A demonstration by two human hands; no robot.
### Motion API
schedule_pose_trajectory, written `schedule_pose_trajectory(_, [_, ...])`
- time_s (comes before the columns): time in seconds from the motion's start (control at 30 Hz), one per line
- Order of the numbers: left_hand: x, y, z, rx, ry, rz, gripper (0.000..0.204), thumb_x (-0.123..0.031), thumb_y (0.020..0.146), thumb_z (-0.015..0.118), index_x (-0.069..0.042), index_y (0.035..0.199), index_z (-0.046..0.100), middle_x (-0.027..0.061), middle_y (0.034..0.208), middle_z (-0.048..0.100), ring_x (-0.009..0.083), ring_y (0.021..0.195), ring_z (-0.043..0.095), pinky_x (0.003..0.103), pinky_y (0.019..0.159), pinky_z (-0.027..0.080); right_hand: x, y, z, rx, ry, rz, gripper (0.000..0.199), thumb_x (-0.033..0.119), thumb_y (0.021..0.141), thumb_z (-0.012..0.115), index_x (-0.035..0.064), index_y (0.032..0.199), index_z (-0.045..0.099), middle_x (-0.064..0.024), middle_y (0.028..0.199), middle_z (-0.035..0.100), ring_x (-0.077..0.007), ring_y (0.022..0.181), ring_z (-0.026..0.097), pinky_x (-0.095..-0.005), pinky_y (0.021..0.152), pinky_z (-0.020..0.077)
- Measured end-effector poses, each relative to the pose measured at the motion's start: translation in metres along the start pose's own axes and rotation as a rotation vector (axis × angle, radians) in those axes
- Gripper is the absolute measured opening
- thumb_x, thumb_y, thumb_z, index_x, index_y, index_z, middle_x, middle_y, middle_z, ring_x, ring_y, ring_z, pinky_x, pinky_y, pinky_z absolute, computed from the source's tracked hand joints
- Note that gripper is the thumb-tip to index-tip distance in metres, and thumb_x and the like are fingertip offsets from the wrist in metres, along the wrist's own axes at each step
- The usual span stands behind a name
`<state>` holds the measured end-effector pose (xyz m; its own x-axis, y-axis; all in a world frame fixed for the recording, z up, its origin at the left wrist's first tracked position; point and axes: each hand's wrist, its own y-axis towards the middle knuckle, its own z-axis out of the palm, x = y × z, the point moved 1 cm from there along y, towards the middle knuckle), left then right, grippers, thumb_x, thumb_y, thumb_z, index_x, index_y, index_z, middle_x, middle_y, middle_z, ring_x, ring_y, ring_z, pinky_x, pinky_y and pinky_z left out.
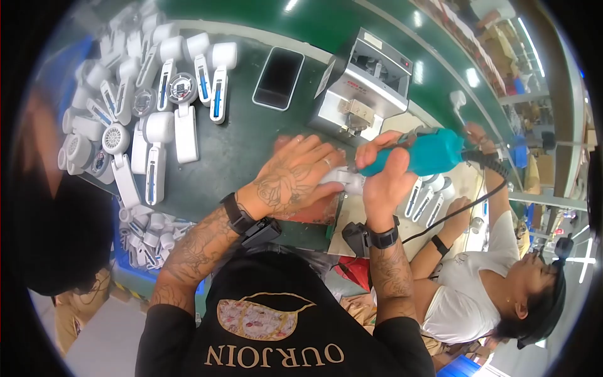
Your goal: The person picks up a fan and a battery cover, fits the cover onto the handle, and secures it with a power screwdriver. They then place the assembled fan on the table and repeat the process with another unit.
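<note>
My right hand [386,182] is wrapped round a teal electric screwdriver [433,152], which lies nearly level with its front end pointing left. Flat over a white plastic piece [343,178], my left hand [292,173] presses it down with the thumb along its near side. The piece looks like part of a handheld fan, though the hand hides most of it. Beneath it lies a reddish-brown pad [314,212]. The screwdriver's front end meets the right side of the piece; the exact contact is hidden by my fingers.
Many white handheld fans [157,151] crowd the green table's left side. A phone [279,78] and a grey metal screw feeder [364,85] stand beyond my hands. A black cable [465,212] loops right. A co-worker [468,289] sits at right near more fans [432,201]. A blue bin [135,267] holds white parts.
</note>
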<state>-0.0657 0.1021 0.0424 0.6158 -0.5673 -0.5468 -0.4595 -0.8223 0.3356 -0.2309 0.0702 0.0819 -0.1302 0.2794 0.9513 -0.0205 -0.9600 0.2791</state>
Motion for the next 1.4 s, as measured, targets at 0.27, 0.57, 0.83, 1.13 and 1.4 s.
schedule_pose_trajectory(0.27, [-0.007,0.000,-0.007,0.024,-0.018,0.010,0.044,-0.032,0.090,0.068,-0.005,0.124,0.060,0.0110,0.122,0.059,0.0306,0.113,0.054,0.046,0.102,0.043,0.020,-0.011,-0.004,0.010,-0.056,-0.064,0.077,0.067,0.092,0.059,-0.0051,0.117,0.055,-0.0069,0.071,0.055,-0.0186,0.064,0.055,-0.0316,0.061,0.0441])
schedule_pose_trajectory(0.57, [-0.035,-0.009,0.005,-0.057,0.088,-0.045,0.042,-0.021,0.081,0.076,-0.008,0.119,0.063,0.0086,0.115,0.062,0.0285,0.105,0.061,0.042,0.089,0.049,0.051,-0.040,-0.038,-0.136,-0.025,-0.211,0.083,0.080,0.089,0.046,0.0027,0.119,0.056,-0.0036,0.069,0.051,-0.0178,0.062,0.050,-0.0327,0.061,0.0411])
schedule_pose_trajectory(0.83, [-0.042,-0.013,0.000,0.000,0.060,-0.069,0.039,-0.021,0.083,0.072,-0.005,0.118,0.063,0.0104,0.105,0.064,0.0290,0.102,0.063,0.040,0.085,0.051,0.031,-0.056,-0.071,-0.267,-0.065,-0.171,0.076,0.060,0.091,0.066,-0.0058,0.126,0.051,-0.0103,0.084,0.061,-0.0223,0.079,0.061,-0.0349,0.067,0.0512])
schedule_pose_trajectory(1.13, [-0.049,-0.041,0.002,-0.095,-1.216,-0.740,0.038,-0.016,0.106,0.050,-0.002,0.140,0.041,0.0134,0.125,0.065,0.0208,0.109,0.065,0.037,0.091,0.054,0.021,-0.092,-0.060,-0.229,-0.601,-0.245,0.052,0.021,0.094,0.065,-0.0031,0.137,0.048,-0.0117,0.122,0.054,-0.0240,0.110,0.054,-0.0380,0.092,0.0456])
schedule_pose_trajectory(1.4, [-0.065,-0.060,0.027,-0.340,-1.876,-0.929,0.039,-0.031,0.109,0.043,-0.009,0.141,0.046,0.0088,0.131,0.060,0.0204,0.115,0.061,0.041,0.098,0.049,0.009,-0.100,-0.010,0.312,-0.852,-0.084,0.058,0.010,0.084,0.075,0.0002,0.136,0.053,-0.0193,0.122,0.054,-0.0357,0.110,0.052,-0.0429,0.094,0.0446])
